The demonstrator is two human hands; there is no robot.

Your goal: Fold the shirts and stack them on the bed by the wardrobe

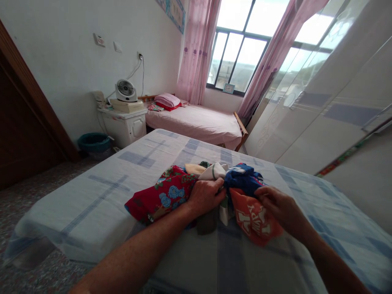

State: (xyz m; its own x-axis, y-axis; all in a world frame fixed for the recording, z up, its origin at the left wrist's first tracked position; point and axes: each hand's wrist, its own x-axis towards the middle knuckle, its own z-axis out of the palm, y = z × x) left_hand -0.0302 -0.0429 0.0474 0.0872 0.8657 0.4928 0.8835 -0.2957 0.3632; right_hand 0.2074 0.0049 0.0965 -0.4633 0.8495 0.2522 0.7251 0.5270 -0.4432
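A heap of clothes lies on the covered bed. At its middle, my left hand (208,195) is closed on cloth, between a white piece with a green stripe (212,171) and a blue garment (243,178); which one it grips is hard to tell. My right hand (280,206) pinches the right edge of the blue garment, just above an orange garment (255,220) with white lettering. On the left spreads a red floral garment (167,196) with blue flowers, partly behind my left hand. A dark piece (206,221) hangs below that hand.
Under the clothes is a blue-and-white bedsheet (122,192). Beyond stands a second bed (199,120) with a folded pink quilt (167,100). A fan (125,90) sits on the white cabinet (131,126), near a teal bin (94,143). Glossy wardrobe doors (318,102) line the right.
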